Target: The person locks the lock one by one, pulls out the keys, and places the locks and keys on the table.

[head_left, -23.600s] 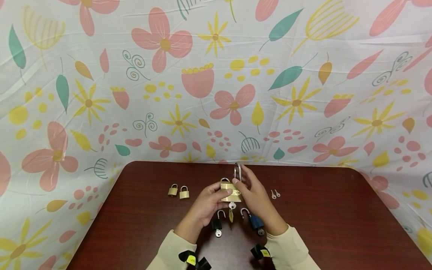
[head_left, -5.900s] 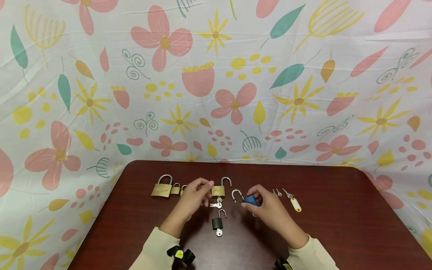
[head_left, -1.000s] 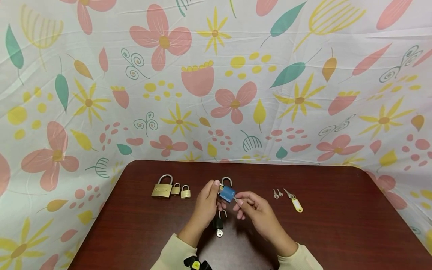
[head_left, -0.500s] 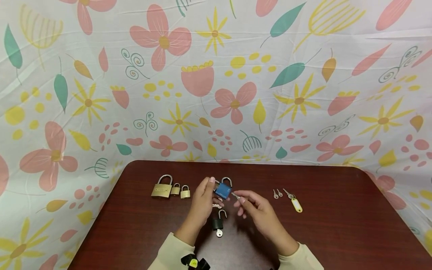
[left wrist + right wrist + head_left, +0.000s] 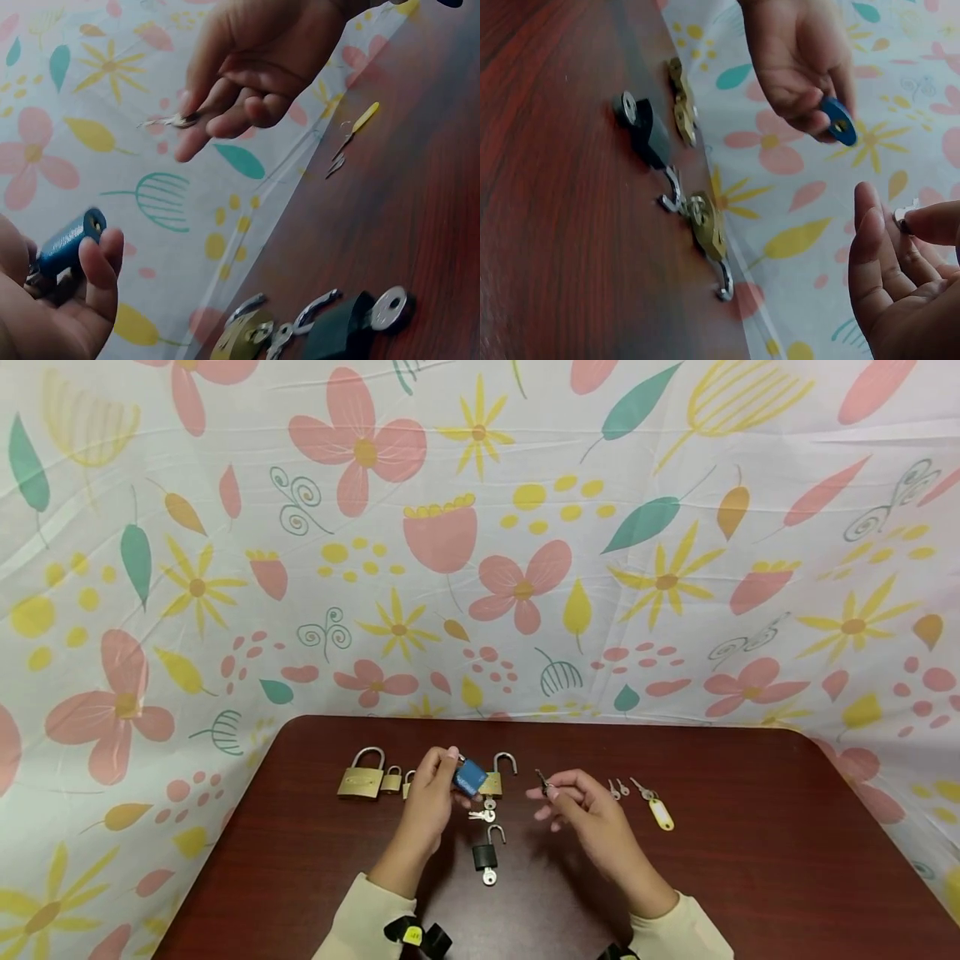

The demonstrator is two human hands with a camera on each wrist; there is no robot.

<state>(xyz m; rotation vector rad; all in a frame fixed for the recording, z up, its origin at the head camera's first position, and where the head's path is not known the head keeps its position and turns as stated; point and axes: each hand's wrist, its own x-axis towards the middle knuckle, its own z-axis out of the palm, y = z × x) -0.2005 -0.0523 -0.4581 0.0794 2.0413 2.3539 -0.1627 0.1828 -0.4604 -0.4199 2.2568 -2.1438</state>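
Observation:
My left hand (image 5: 423, 797) grips a blue padlock (image 5: 470, 777) above the table, fingers covering most of its shackle. Its bottom face, with the keyhole, shows in the left wrist view, where the blue body (image 5: 71, 244) points away from the palm. A small key (image 5: 543, 781) is pinched between thumb and fingertips of my right hand (image 5: 588, 814), well apart from the padlock. Behind the blue padlock stands a brass padlock (image 5: 492, 787) with its shackle raised and keys (image 5: 487, 816) at its base. Nearer lies a black padlock (image 5: 485, 857), shackle raised, a key (image 5: 490, 877) in it.
At the left lie a large brass padlock (image 5: 360, 782) and a small one (image 5: 392, 779), shackles closed; another is partly behind my left hand. Two small keys (image 5: 618, 788) and keys with a yellow-edged tag (image 5: 661, 815) lie at right. A floral cloth (image 5: 480, 610) hangs behind the table.
The key, at the blue padlock's base a second ago, is now away from it. Left hand and padlock moved left; right hand moved right. Earlier, both hands held the large brass padlock, now at left.

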